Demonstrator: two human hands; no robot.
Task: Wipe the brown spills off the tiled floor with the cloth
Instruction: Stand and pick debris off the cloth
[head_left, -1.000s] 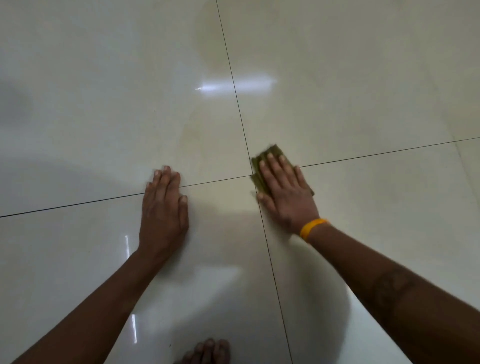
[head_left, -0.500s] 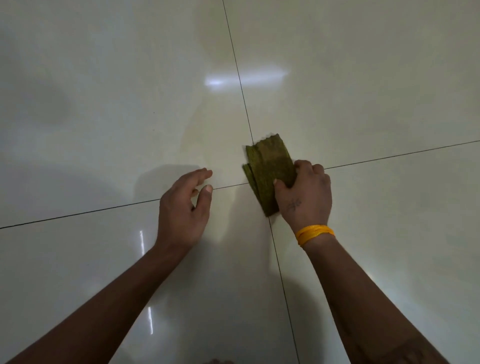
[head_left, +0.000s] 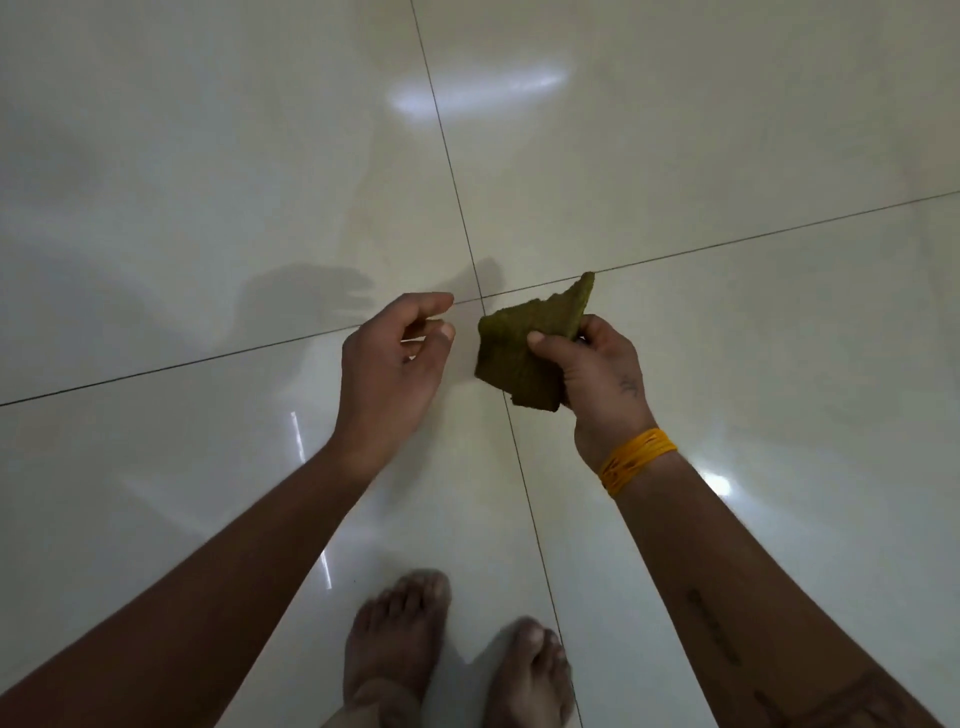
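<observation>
Right hand (head_left: 597, 374): pinches cloth (head_left: 524, 353), off floor (head_left: 208, 182). Left hand (head_left: 395, 358): loosely curled, empty, at 9 o'clock. Risk: soiled face re-smears tile.

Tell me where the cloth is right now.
In the head view the cloth is pinched in the right hand, right of centre, above the tile joints' crossing, beside the empty left hand.

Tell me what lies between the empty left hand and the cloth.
Nothing: in the head view only bare tiled floor shows in the gap between the left hand and the cloth.
</observation>
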